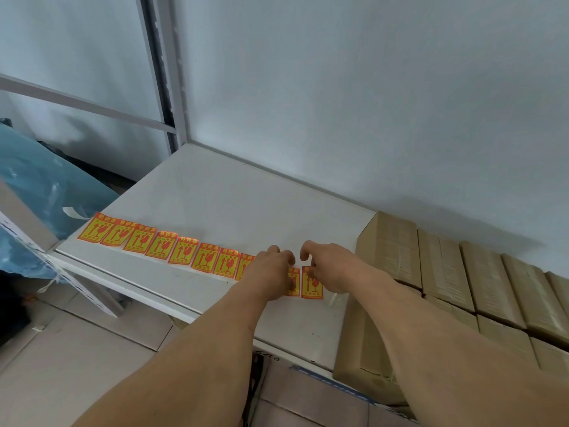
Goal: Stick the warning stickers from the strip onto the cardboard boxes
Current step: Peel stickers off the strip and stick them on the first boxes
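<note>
A strip of orange-and-yellow warning stickers lies along the front of a white shelf, running from left to right. My left hand rests on the strip's right part, fingers curled down, covering a sticker or two. My right hand presses the last sticker at the strip's right end with its thumb, the other fingers arched above. Whether either hand pinches a sticker cannot be seen. Several brown cardboard boxes stand packed in rows on the shelf's right side, just beyond my right hand.
A white wall backs the shelf. A grey metal upright rises at the shelf's back left corner. Blue plastic sheeting bulges at the left. Tiled floor lies below the front edge.
</note>
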